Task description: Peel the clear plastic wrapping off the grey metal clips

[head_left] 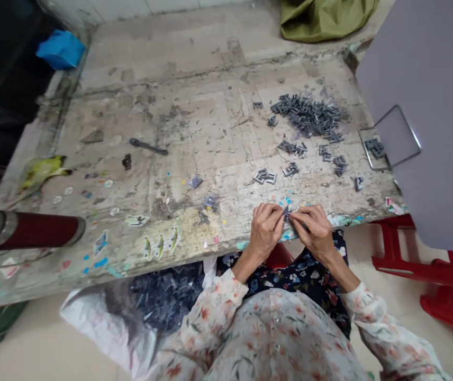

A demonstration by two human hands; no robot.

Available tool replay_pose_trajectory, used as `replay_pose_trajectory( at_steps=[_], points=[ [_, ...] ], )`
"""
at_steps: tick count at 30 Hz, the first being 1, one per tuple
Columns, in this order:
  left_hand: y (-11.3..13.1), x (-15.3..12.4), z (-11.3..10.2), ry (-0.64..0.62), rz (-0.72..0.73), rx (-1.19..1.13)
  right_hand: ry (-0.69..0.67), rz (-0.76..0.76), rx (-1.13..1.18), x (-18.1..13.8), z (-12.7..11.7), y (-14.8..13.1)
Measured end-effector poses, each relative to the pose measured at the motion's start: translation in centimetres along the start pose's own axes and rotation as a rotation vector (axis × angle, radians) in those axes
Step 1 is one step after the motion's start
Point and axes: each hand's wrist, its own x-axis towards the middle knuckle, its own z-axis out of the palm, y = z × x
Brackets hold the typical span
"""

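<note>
My left hand (pixel 265 228) and my right hand (pixel 314 227) meet at the table's front edge, both closed in a pinch. Between the fingertips is a small dark grey plastic piece (pixel 286 212), mostly covered by the fingers. Just beyond the hands lie several small grey bracket-shaped plastic parts (pixel 264 177). Farther back is a big heap of similar grey parts (pixel 309 114). To the left of my left hand, a small clear-looking plastic piece (pixel 210 201) rests on the worn table (pixel 195 116).
A dark red flask (pixel 39 230) lies on the left, near a banana peel (pixel 44 172) and a dark rod-shaped tool (pixel 148 146). Below the edge sits a white sack (pixel 103 323) of dark plastic pieces. Red stools (pixel 420 264) and a grey panel (pixel 428 116) stand right.
</note>
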Motion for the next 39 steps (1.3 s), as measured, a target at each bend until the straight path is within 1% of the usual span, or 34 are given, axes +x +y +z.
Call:
replay_pose_trajectory(
  at_steps=[6,9,14,18,21,22,24,26,27,28,30,32,34,36,38,39],
  points=[
    [0.2,0.2,-0.4,-0.054,0.066,0.002,0.029,0.066,-0.005,-0.1,0.7,-1.0],
    [0.1,0.1,-0.3,-0.073,0.096,0.026,0.043,0.099,-0.033,-0.2,1.1,-1.2],
    [-0.2,-0.1,0.0,-0.086,0.155,0.077,0.053,0.146,-0.017,-0.4,1.7,-1.6],
    [0.0,0.0,-0.2,-0.09,0.118,0.037,0.019,0.151,0.013,-0.2,1.3,-1.7],
    [-0.1,0.3,-0.8,-0.065,0.068,-0.105,-0.069,0.122,0.052,0.7,-0.1,-1.1],
    [-0.3,0.5,-1.3,-0.046,0.04,-0.156,-0.092,0.117,0.052,1.3,-0.7,-0.7],
    [-1.3,1.1,-2.6,0.008,-0.068,-0.216,-0.096,0.129,0.029,2.8,-2.0,0.7],
    [-2.8,1.8,-4.4,0.068,-0.238,-0.181,-0.055,0.159,-0.003,4.8,-3.0,2.7],
    [-3.7,2.2,-5.4,0.077,-0.308,-0.14,-0.016,0.171,-0.015,6.0,-3.3,3.8],
    [-4.5,2.6,-6.4,0.078,-0.338,-0.087,0.008,0.184,-0.027,7.3,-3.4,4.9],
    [-5.7,3.3,-8.1,0.106,-0.319,0.06,0.027,0.192,-0.088,10.0,-3.1,6.9],
    [-6.1,3.6,-9.3,0.182,-0.263,0.202,0.02,0.137,-0.151,12.8,-2.1,8.2],
    [-5.7,3.3,-9.7,0.281,-0.219,0.275,-0.079,0.033,-0.224,15.4,-1.0,9.0],
    [-4.7,2.7,-9.3,0.338,-0.189,0.258,-0.251,-0.026,-0.295,17.7,0.1,9.4],
    [-3.7,1.9,-8.6,0.331,-0.162,0.186,-0.384,-0.01,-0.339,19.3,0.9,9.8],
    [-3.2,1.5,-8.2,0.317,-0.153,0.142,-0.417,0.01,-0.349,19.9,1.2,10.0]
  ],
)
